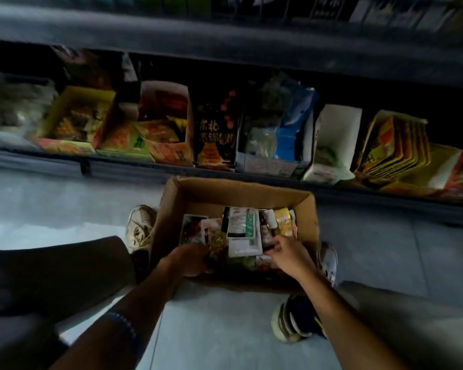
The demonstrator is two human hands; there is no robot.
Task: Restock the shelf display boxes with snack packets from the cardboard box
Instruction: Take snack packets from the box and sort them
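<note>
both hands, left hand and right hand, are buried in the cardboard box of snack packets on the floor, grip unclear, so rummaging blind could easily crush 1 or spill some.

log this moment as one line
stage: picking | left hand: in box, grip unclear | right hand: on packets, grip unclear | shelf: not yet reached

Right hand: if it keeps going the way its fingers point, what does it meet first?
Likely the white packet in the cardboard box; the right hand points up-left at its near edge. Depth is unclear.
</note>
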